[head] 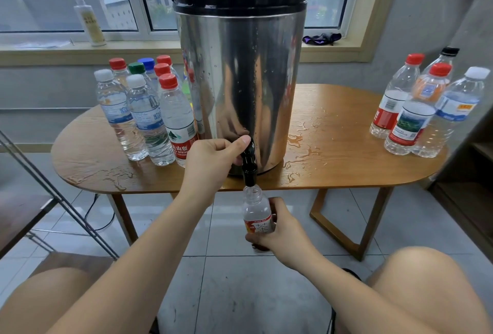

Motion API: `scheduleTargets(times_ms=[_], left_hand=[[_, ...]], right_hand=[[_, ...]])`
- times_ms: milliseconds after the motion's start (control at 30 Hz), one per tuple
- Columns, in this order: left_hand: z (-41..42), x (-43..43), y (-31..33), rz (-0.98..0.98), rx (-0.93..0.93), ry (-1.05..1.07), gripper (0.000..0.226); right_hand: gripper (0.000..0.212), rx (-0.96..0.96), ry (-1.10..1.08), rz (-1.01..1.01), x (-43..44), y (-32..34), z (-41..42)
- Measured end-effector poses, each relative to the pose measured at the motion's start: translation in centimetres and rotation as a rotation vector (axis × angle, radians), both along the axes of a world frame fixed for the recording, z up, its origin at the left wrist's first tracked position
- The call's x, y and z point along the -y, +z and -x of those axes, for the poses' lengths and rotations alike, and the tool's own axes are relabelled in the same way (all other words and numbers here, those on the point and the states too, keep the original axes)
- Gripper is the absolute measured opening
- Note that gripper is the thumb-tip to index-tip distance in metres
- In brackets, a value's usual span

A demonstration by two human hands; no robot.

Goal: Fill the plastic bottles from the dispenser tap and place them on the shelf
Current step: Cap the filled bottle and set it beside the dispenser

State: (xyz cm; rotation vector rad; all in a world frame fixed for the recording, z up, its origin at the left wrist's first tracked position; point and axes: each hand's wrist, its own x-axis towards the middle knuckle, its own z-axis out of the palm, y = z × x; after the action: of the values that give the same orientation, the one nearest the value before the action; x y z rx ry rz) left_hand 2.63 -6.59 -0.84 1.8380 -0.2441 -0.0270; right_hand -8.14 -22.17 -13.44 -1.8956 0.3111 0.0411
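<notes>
Left grip (pixel 210 157) pinches tap (pixel 249 159) — right grip (pixel 280 229) holds bottle (pixel 256 211) beneath it; capped bottles (pixel 149 120) flank the dispenser (pixel 240 72).

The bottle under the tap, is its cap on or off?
Off. The bottle, gripped by the right hand, shows a bare open neck directly below the tap.

- Steel cylindrical dispenser (pixel 240 80) with black lid: upright at the middle of the wooden table's (pixel 346 173) front edge.
- Black tap (pixel 249 163): at the dispenser's base, overhanging that edge.
- Uncapped clear plastic bottle (pixel 257 213), red-white label: upright, mouth under the spout.
- Capped clear bottles (pixel 144 117): clustered at the left end, with a second cluster (pixel 416 120) at the right end.
</notes>
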Motion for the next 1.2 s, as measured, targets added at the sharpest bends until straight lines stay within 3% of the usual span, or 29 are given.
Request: scheduleTargets(times_ms=[567, 867, 1200], left_hand=[[0.2, -0.6, -0.3, -0.031, 0.034, -0.069, 0.048], [0.2, -2.3, -1.9, 0.032, 0.043, -0.147, 0.037], [-0.6, -3.9, -3.7, -0.06, 0.025, -0.166, 0.024]], right_hand=[[0.076, 0.027, -0.015, 0.071, -0.2, -0.5, -0.3], [0.078, 0.026, -0.025, 0.09, -0.4, -1.2, -0.7], [0.083, 0.049, -0.022, 0.111, -0.6, -1.6, -1.1]])
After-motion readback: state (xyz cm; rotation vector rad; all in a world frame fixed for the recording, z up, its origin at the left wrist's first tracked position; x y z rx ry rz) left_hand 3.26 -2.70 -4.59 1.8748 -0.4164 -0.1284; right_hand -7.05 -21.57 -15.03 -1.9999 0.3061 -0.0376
